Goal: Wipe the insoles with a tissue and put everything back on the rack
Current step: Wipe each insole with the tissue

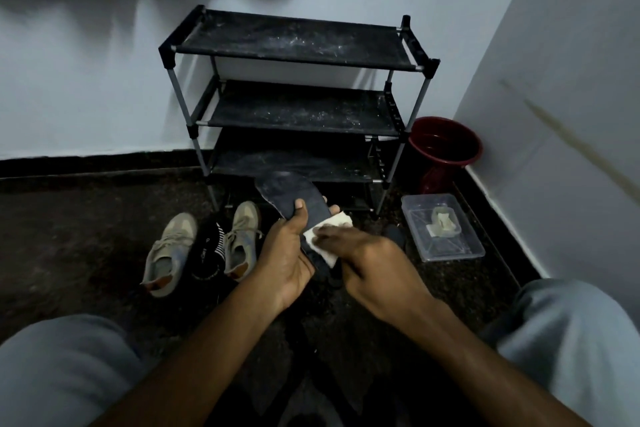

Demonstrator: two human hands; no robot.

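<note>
From the head camera, the left hand (287, 253) grips a dark insole (294, 192) in front of the rack's bottom shelf, with the thumb across its top face and the fingers curled behind. The right hand (367, 260) presses a white tissue (330, 230) against the insole. Its fingers are blurred, so I cannot tell whether they lie flat or pinch. The black three-tier shoe rack (294, 45) stands against the wall. On the floor (69, 236) lie two tan sneakers (169, 253) with striped socks (207, 250) between them. A clear plastic container (450, 250) sits near a red bucket (445, 149).
</note>
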